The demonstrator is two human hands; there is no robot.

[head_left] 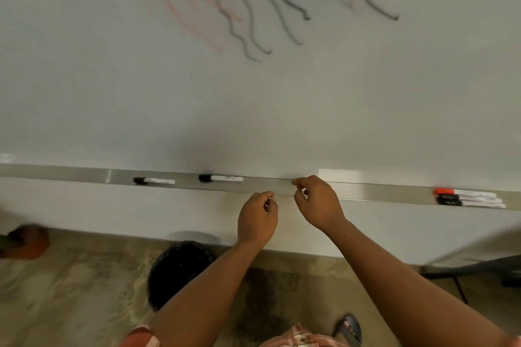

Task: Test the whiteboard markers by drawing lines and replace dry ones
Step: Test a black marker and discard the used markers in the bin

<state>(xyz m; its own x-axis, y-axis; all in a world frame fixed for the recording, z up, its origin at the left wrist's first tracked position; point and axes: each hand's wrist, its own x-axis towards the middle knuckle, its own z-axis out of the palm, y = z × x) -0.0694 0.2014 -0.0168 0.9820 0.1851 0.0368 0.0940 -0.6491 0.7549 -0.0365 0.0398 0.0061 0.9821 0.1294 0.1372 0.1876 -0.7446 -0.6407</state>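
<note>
Whiteboard (282, 107) fills most of the view, its upper part crossed with wavy dark lines (248, 22) and fainter red lines (174, 5), which read as test strokes; the paler red suggests a marker running dry. Along its lower edge runs a metal tray (84, 175), where the markers lie capped and flat so they cannot roll off. Two black-capped markers (153, 180) (220, 178) rest apart at the left middle, and a cluster of three (469, 198), one red-capped and two black-capped, lies side by side at the far right, perhaps a sorted group.

Both hands hang just in front of the tray, between the two groups. The left hand (258, 220) has its fingers curled inward; a thin pale sliver shows at the fingertips, but whether anything is pinched I cannot tell. The right hand (317, 200) has its fingers (298, 184) bunched at the tray's edge, also with no clear object.

Below, on the floor, a black bin (180, 270) stands near the wall, likely for dry markers. An orange object (25, 241) lies blurred at far left.
</note>
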